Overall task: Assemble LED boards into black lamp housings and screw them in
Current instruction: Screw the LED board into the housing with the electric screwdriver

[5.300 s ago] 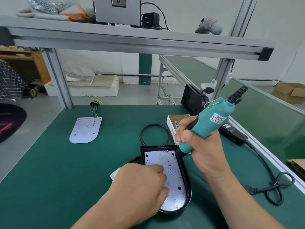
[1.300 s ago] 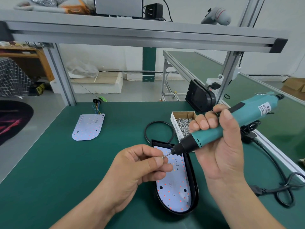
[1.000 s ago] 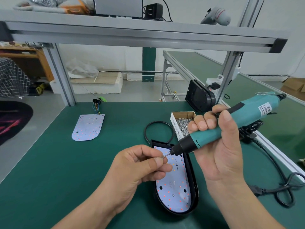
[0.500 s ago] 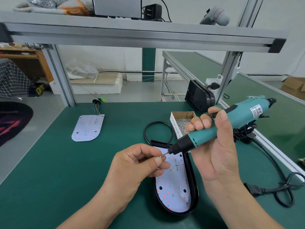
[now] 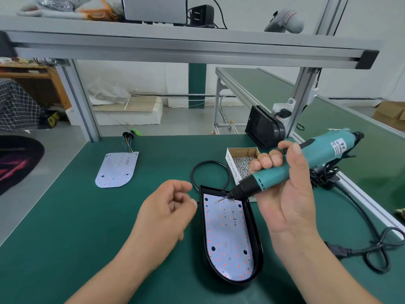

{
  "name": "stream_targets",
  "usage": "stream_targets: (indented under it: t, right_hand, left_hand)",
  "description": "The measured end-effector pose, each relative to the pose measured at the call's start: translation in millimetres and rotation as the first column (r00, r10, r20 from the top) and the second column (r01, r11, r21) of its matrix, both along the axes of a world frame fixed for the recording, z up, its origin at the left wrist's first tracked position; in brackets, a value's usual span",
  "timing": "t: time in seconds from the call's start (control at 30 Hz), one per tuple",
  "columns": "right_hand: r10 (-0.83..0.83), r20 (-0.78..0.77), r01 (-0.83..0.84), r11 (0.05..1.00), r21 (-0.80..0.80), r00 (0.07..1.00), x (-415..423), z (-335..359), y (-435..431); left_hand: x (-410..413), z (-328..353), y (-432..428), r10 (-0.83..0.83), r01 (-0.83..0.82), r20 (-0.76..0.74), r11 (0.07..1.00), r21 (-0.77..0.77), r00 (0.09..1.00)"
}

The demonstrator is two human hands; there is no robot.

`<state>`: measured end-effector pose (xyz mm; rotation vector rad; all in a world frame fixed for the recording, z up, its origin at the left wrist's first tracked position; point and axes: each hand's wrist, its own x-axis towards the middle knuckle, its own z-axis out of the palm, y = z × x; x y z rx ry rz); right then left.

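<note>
Hands as found: the right hand grips the teal electric screwdriver. Its bit slants low over the far end of the LED board, apparently with a small screw on the tip. The left hand is loosely curled and holds nothing, just left of the black housing on the counter. Risks: slanted entry may cross-thread or drop the screw, the unsteadied housing may shift, and a slipping bit may scar the LEDs.

Left hand hovers, fingers loosely curled, holding nothing, forearm in from lower left. Right hand, just right of it, is raised, fingers and thumb wrapped round teal-and-black plastic electric screwdriver.
</note>
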<state>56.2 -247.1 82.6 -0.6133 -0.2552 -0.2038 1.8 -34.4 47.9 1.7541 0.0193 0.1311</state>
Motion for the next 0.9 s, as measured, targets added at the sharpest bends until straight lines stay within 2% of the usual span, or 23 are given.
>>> stream_targets:
  t: [0.07, 0.1, 0.17, 0.27, 0.4, 0.9]
  right_hand:
    - [-0.017, 0.002, 0.017, 0.999, -0.035, 1.0, 3.8, -2.1, 0.3]
    - [-0.024, 0.004, 0.024, 0.998, -0.052, 1.0, 5.8, -3.3, 0.9]
    - [-0.036, -0.002, 0.036, 0.997, -0.072, 0.999, 10.2, -6.2, 3.3]
    - [-0.054, -0.022, 0.052, 0.994, -0.098, 0.998, 15.8, -11.8, 5.9]
    - [-0.064, -0.018, 0.06, 0.987, -0.151, 0.998, 19.4, -16.2, 11.6]
    - [-0.027, 0.058, 0.047, 0.92, -0.389, 0.998, 16.7, -19.1, 19.8]
  left_hand:
    - [-2.6, -5.1, 0.0, -0.033, 0.038, -0.021, 0.943, 0.332, 0.999]
    - [-4.4, -7.5, -2.3, -0.051, 0.065, -0.044, 0.894, 0.444, 0.998]
    - [-7.0, -12.0, -7.3, -0.09, 0.14, -0.121, 0.846, 0.514, 0.989]
    - [-5.4, -15.4, -10.7, -0.178, 0.248, -0.203, 0.88, 0.405, 0.963]
    - [-0.4, -17.9, -12.7, -0.243, 0.299, -0.237, 0.924, 0.237, 0.941]
    - [2.4, -25.2, -18.1, -0.261, 0.308, -0.205, 0.919, 0.247, 0.943]
